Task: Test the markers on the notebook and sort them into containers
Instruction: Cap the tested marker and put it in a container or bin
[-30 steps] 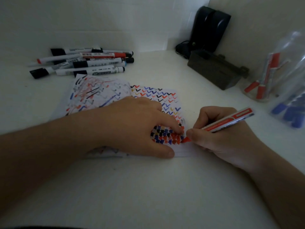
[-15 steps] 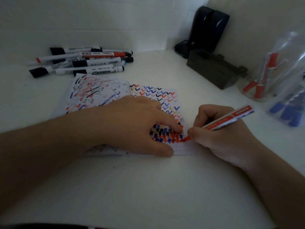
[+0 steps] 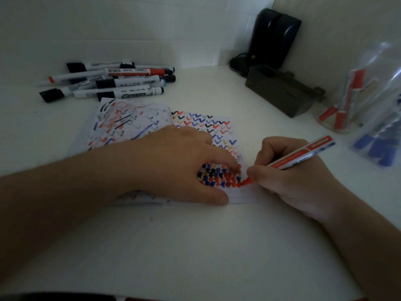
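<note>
Red marker point(image 3: 299, 154) tip meets notebook point(image 3: 219, 127) (left hand point(image 3: 173, 164) hides much).

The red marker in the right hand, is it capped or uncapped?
Uncapped: the red marker, gripped by the right hand, has its bare red tip on the notebook.

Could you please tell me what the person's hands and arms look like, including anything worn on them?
Both are bare. The left hand and its forearm show no sleeve, glove, ring, watch or bracelet. The right hand and its forearm are likewise uncovered, with nothing visible at the wrist. The fingernails look short and unpainted, though the dim light hides finer detail.
</note>
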A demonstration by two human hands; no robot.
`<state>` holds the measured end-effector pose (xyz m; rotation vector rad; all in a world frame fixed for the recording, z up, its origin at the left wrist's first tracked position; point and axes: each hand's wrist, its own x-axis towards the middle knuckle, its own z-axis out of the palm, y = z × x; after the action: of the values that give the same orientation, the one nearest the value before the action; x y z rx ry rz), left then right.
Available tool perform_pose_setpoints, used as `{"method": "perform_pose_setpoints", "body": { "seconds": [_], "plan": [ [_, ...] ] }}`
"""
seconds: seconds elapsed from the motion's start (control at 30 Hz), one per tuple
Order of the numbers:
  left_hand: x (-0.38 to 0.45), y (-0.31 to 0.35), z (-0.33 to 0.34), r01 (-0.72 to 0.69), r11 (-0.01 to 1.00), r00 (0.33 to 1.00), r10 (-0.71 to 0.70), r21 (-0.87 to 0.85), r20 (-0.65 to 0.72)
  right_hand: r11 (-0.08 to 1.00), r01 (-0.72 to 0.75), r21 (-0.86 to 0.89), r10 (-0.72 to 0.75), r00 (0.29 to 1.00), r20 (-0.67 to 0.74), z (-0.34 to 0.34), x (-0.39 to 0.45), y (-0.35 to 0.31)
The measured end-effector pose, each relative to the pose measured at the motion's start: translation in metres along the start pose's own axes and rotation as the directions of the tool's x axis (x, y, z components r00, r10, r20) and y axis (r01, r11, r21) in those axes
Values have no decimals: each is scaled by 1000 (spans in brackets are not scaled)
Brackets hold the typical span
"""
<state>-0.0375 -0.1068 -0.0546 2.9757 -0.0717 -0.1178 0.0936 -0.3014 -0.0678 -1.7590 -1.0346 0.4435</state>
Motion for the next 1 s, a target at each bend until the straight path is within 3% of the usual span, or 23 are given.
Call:
{"method": "perform_pose_setpoints", "body": {
  "seconds": [0.1,0.2,0.3,0.4,0.77,1.0],
  "plan": [
    [-2,-4,2,-9,986,997,-3,-168,-74,963,29,268,-19,999,-39,-3,1,1],
    [-2,-17,4,7,938,993,-49,-346,-111,856,25,516,-27,1000,-2,-6,2,-2],
    [-3,-24,-2,-12,877,988,-63,-480,-140,773,-95,627,16,991,131,-11,5,-1],
    [-5,-23,-6,-27,870,991,-42,-492,-128,669,-210,713,80,974,212,-14,8,1],
    [-5,-20,-7,1,919,991,-53,-394,-121,651,-217,727,71,971,227,-13,9,3],
    [-4,-16,-8,-39,920,984,-33,-391,-177,813,-174,555,146,985,95,-3,7,-3]
  ]
}}
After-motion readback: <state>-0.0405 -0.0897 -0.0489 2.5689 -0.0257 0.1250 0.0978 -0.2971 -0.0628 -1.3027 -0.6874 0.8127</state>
